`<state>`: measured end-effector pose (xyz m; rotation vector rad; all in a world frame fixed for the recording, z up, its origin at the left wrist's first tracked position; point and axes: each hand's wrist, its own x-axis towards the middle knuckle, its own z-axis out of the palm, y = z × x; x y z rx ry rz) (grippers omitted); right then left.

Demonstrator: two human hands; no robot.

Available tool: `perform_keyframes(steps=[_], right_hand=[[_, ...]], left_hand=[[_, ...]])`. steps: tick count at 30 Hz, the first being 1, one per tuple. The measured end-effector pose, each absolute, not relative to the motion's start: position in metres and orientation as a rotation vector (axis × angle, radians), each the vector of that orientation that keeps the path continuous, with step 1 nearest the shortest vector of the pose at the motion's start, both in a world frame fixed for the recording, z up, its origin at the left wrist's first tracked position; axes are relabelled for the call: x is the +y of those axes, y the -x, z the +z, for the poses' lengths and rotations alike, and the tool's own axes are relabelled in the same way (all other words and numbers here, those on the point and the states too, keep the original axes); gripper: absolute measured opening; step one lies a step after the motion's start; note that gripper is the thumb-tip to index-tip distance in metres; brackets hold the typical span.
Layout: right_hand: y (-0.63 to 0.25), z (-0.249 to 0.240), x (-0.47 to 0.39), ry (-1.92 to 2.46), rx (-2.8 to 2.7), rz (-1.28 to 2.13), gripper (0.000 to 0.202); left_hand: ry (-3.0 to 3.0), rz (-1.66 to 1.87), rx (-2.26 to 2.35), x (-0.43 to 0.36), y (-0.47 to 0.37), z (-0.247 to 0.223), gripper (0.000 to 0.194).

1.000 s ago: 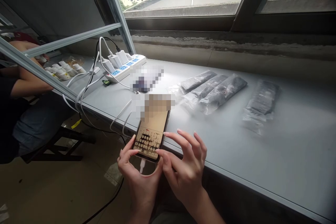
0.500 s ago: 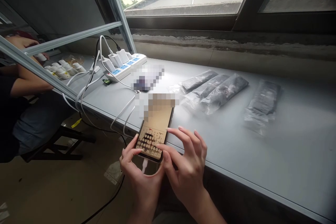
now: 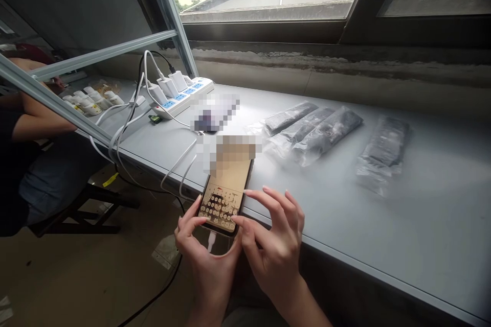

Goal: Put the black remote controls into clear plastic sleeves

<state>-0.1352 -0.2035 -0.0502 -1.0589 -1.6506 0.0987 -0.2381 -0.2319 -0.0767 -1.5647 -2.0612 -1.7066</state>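
A smartphone (image 3: 226, 184) is tilted up over the table's front edge, with an on-screen keyboard showing and its upper part blurred out. My left hand (image 3: 205, 250) grips the phone around its lower end, fingers and thumb at the edges. A white charging cable (image 3: 211, 241) is plugged into the phone's bottom. My right hand (image 3: 274, 235) hovers at the phone's lower right with its fingers apart and holds nothing. Its index fingertip is at the right side of the keyboard; whether it touches the glass I cannot tell.
A white power strip (image 3: 184, 99) with several chargers stands at the back left, cables hanging off the edge. Another blurred-out object (image 3: 215, 112) lies beside it. Several plastic-wrapped dark packages (image 3: 330, 133) rest on the table (image 3: 433, 245). Past the metal frame (image 3: 107, 53) sits a person (image 3: 38, 107) near small white bottles (image 3: 90, 99).
My right hand has shifted slightly right, its index fingertip moving toward the keyboard's right edge. The left hand keeps its hold on the phone. The whole view has shifted slightly.
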Motion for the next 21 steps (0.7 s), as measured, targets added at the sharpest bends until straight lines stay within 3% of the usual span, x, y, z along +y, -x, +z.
perform_keyframes(steps=[13,17,21], right_hand=[[0.146,-0.047,-0.2,1.148,-1.832,0.093,0.019],[0.147,-0.047,-0.201,1.078,-1.904,0.127,0.015],[0.147,-0.046,-0.202,1.135,-1.843,0.121,0.016]], left_hand=[[1.525,-1.735,-2.031,-0.231,0.235,-0.077,0.039],[1.501,-1.768,-2.044,-0.232,0.234,-0.077,0.024],[1.515,-1.749,-2.046,-0.231,0.235,-0.076,0.032]])
